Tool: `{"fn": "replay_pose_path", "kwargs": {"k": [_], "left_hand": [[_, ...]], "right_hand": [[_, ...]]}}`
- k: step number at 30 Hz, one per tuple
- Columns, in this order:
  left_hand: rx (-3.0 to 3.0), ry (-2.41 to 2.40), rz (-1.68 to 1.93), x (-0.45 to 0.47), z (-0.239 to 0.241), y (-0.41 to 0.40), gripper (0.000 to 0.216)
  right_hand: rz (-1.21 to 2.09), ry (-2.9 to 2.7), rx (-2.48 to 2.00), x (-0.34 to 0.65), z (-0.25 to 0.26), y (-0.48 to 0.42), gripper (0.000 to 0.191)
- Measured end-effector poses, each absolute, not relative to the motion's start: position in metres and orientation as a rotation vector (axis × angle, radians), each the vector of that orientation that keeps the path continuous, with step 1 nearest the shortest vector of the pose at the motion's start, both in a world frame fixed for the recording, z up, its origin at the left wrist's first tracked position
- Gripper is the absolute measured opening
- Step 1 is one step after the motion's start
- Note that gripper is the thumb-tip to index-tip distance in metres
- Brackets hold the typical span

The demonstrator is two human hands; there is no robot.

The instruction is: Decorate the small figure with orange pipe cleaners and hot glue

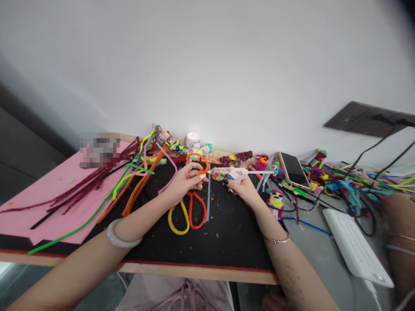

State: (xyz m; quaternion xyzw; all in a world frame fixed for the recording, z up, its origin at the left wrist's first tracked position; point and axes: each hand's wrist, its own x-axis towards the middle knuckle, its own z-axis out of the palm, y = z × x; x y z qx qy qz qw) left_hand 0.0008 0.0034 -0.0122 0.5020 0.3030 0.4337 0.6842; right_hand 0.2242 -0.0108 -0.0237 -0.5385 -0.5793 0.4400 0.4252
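Observation:
My left hand (184, 180) is closed in a pinch on an orange pipe-cleaner loop (196, 160) over the black board (227, 233). My right hand (241, 188) grips a pale glue gun (238, 173), whose nozzle points left at a small multicoloured pipe-cleaner piece (219, 173) right beside the orange loop. A glue stick (262, 172) juts out of the gun's back. Yellow and red pipe-cleaner loops (188, 214) lie on the board just below my hands.
Pink sheets (42, 198) with dark red, green and orange pipe cleaners lie at left. A white cup (193, 141), a phone (294, 169), a small figure (275, 201), tangled pipe cleaners and cables, and a white power strip (355, 246) are right. Another person's arm (402, 233) is far right.

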Motion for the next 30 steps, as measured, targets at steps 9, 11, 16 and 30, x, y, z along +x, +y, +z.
{"fn": "replay_pose_path", "kwargs": {"k": [9, 11, 16, 30], "left_hand": [[1.122, 0.68, 0.974, 0.0007, -0.0127, 0.0039, 0.026], [1.119, 0.682, 0.976, 0.0008, -0.0125, 0.0038, 0.026], [1.108, 0.691, 0.979, 0.0013, -0.0122, 0.0033, 0.028], [1.112, 0.679, 0.973, 0.001, -0.0113, 0.0031, 0.028]], "right_hand": [[1.099, -1.422, -1.341, 0.2244, -0.0252, -0.0102, 0.024], [1.107, -1.423, -1.343, 0.225, -0.0256, -0.01, 0.024], [1.1, -1.421, -1.347, 0.225, -0.0248, -0.0101, 0.024], [1.105, -1.395, -1.336, 0.2255, -0.0262, -0.0101, 0.024]]}}
